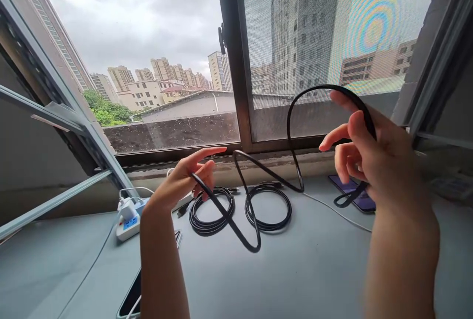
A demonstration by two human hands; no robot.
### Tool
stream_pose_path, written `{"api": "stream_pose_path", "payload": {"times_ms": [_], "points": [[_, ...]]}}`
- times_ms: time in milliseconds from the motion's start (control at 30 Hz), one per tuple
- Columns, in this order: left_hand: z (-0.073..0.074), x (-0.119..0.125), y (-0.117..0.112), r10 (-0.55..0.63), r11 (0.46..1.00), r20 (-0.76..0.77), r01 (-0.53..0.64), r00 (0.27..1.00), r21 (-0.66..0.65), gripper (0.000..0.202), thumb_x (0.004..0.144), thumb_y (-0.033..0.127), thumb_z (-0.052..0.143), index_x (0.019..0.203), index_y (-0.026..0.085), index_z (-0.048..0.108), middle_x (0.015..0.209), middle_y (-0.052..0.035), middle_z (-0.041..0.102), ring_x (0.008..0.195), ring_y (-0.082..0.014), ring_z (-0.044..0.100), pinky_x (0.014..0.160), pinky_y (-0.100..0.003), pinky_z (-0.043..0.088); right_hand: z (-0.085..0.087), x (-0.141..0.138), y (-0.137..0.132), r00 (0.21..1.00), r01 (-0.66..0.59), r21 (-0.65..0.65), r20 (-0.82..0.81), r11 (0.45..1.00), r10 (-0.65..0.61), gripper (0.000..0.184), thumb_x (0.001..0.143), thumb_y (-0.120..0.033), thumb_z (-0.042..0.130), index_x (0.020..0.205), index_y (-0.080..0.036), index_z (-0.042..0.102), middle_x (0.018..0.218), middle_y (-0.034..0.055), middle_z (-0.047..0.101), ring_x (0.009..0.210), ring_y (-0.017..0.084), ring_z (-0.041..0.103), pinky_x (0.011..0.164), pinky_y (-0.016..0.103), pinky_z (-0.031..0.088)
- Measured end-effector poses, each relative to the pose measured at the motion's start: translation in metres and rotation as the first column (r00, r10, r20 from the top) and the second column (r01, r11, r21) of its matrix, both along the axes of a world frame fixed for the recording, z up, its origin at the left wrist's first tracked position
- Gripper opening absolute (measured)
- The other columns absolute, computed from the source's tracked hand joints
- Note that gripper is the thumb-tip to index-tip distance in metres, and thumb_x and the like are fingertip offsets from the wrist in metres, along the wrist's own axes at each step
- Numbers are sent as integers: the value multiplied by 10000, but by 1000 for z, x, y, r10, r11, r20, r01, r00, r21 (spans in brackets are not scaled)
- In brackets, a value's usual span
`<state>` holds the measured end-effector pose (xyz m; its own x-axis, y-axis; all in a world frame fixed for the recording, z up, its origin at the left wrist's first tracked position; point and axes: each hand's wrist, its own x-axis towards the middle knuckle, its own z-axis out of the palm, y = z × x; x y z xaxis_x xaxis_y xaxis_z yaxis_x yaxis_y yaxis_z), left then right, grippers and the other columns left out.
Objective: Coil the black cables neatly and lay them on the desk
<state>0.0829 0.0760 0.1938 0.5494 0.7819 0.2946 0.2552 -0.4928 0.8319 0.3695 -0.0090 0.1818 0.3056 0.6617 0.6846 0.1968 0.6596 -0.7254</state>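
Observation:
A long black cable [291, 127] runs between both my raised hands above a grey table [303, 270]. My left hand [188, 178] pinches the cable near one end, index finger stretched out. My right hand [364, 154] holds the other part, which arches over its fingers and hangs as a loop below the palm. The slack between them droops in a curl toward the table. Two coiled black cables [211, 213] [269, 208] lie flat on the table beneath my hands.
A white power strip [127, 215] with plugged-in chargers and a white wire sits at the left. One phone [354, 196] lies at the right under my hand, another phone [131, 299] at the near edge. A window and metal frame rise behind the table.

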Motion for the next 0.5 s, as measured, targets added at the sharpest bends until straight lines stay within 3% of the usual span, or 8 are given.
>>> {"api": "stream_pose_path", "payload": {"times_ms": [100,200,367,500], "points": [[-1,-2,-5,-196,969,-91,179,976,-169,692,869,543,440,1438,174,298,551,-38,626,464,-149,586,383,-193,396,0,-6,1,1000,17,43,12,999,-18,436,898,-501,489,1281,-296,536,745,5,624,299,20,359,265,171,225],[-1,-7,-7,-291,926,-141,242,946,-291,739,872,585,377,1474,192,203,676,-101,677,540,-183,638,427,-221,443,-2,-11,0,998,16,54,63,998,-19,478,860,-492,560,1301,-316,507,776,1,624,346,23,319,288,172,259],[-2,-9,-7,-350,913,-71,323,934,-249,703,860,564,430,1472,317,186,1084,-173,650,701,-198,680,497,-231,485,-5,-18,-3,986,-42,-67,161,997,52,524,804,-478,634,1300,-375,498,790,-8,595,381,31,319,302,164,268],[-2,-7,-8,-359,911,-14,347,933,-223,710,819,593,481,1445,323,285,1251,-196,563,853,-255,674,605,-297,532,-7,-24,-6,960,-133,-133,230,982,161,580,827,-476,602,1367,-409,400,841,1,606,415,48,351,329,165,320]]}}
